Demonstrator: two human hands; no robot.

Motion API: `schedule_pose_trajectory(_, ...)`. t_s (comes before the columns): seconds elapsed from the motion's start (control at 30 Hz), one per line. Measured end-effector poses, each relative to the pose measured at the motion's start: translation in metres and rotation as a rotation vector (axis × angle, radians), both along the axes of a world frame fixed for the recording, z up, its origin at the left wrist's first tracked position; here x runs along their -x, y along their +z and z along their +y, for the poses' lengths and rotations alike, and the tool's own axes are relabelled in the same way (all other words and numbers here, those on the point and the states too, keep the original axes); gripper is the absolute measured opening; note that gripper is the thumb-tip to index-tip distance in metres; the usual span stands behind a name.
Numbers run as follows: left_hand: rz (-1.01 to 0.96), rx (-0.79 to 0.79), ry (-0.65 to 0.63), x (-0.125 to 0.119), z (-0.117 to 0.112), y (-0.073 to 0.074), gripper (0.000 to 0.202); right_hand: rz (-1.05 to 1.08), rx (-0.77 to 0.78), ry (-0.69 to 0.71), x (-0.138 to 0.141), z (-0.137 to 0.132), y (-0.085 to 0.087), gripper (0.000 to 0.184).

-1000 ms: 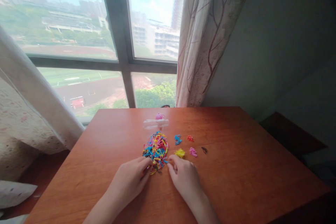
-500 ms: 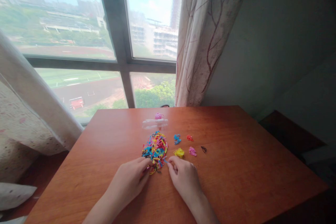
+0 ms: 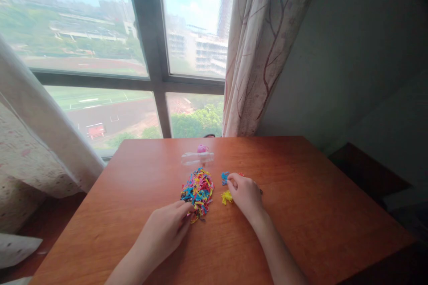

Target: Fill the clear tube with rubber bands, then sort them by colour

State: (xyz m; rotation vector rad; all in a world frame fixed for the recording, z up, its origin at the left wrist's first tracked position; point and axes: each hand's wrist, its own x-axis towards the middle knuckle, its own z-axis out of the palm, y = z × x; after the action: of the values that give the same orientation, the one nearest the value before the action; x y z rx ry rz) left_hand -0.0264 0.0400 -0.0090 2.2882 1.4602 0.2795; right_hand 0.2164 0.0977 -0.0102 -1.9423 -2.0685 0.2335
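A mixed heap of small coloured rubber bands [image 3: 199, 188] lies on the wooden table. At its near left edge, my left hand [image 3: 170, 222] has its fingers curled and closed against the bands; what is between them is hidden. My right hand [image 3: 245, 193] is to the right of the heap in a pinch. Its fingertips touch the small blue bunch of rubber bands [image 3: 224, 177], and a blue band seen in them earlier is hard to separate from that bunch. Just under the fingers is a yellow bunch [image 3: 226, 197]. Part of a red bunch [image 3: 241, 174] shows behind the hand.
Behind the heap lies a clear plastic bag or pouch [image 3: 197, 158], with a pink round item [image 3: 202, 148] beyond it. The table [image 3: 133, 178] reaches to a window with curtains [image 3: 249, 53] and a wall on the right.
My right hand has moved from the heap's right edge up and right to the blue bunch, now covering the pink bunch and most of the black one. My left hand stays put.
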Motion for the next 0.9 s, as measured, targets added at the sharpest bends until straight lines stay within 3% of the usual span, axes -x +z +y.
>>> schedule_pose_trajectory(0.2,-0.017,-0.029,0.008,0.001,-0.001,-0.001,0.020,-0.053,0.047,-0.024,-0.001,0.020,0.000,0.018)
schedule_pose_trajectory(0.53,0.041,-0.018,0.006,0.000,-0.001,0.003,0.021,0.004,0.014,-0.040,-0.006,0.021,0.000,0.017)
schedule_pose_trajectory(0.7,0.061,-0.007,0.022,0.003,0.000,0.002,0.020,0.147,-0.046,0.036,0.004,-0.001,0.001,0.015)
schedule_pose_trajectory(0.9,0.056,0.022,-0.008,0.002,-0.003,-0.001,0.013,0.335,-0.046,0.156,0.029,-0.045,-0.014,0.017)
